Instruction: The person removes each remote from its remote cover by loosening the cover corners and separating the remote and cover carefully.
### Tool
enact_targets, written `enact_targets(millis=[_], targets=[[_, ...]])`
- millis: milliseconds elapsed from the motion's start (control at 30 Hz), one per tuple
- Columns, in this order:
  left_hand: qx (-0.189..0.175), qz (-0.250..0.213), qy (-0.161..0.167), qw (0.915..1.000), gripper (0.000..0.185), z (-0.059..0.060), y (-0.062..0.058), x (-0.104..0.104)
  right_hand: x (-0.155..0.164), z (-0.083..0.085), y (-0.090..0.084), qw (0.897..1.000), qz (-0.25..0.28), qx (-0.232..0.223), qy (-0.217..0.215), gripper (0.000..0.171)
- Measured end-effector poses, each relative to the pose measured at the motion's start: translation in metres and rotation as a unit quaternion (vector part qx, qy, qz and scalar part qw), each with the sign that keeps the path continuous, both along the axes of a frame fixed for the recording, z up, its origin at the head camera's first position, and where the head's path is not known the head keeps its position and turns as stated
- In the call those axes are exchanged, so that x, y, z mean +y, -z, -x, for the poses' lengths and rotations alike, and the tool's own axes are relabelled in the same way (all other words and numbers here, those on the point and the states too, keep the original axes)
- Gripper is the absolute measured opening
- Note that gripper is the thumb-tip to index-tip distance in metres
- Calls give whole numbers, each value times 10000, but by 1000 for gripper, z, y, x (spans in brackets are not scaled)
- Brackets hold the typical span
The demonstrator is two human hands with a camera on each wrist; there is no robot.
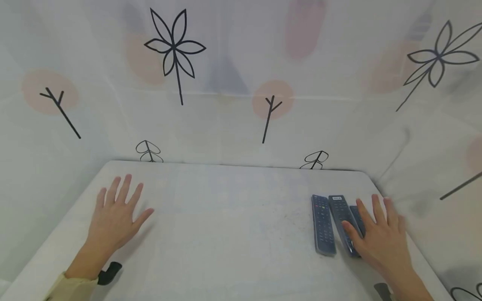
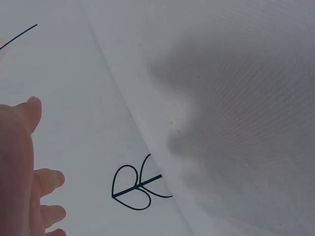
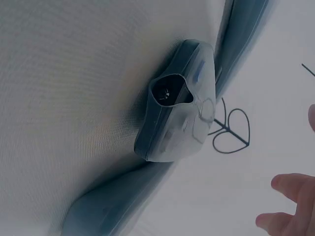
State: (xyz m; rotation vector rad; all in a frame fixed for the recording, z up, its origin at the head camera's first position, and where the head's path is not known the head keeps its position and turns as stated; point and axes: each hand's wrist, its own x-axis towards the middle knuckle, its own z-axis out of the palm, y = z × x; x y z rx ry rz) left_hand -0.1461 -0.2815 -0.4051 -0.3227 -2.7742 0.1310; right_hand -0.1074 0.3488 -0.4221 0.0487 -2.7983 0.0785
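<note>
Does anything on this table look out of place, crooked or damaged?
Nothing stands out. Three dark remote controls in clear wrapping lie side by side on the white table; the right hand rests on them, and the left hand lies flat and apart.

A white tabletop (image 1: 233, 225) carries three dark remotes (image 1: 323, 223) lying side by side at its right.

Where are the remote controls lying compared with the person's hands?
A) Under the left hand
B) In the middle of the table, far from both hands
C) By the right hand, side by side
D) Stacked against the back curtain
C: in the head view the remote controls lie side by side on the table with the right hand resting over them, while the left hand lies flat far to the other side.
</note>
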Motion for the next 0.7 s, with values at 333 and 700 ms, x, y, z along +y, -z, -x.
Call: enact_targets(millis=[333, 700], targets=[[-54, 11, 39, 10000, 69, -2, 1, 1, -4, 1, 0, 9968, 683, -170, -391, 64], [-577, -442, -97, 9973, 51, -5, 6, 3, -23, 0, -1, 9928, 1090, -476, 117, 52]])
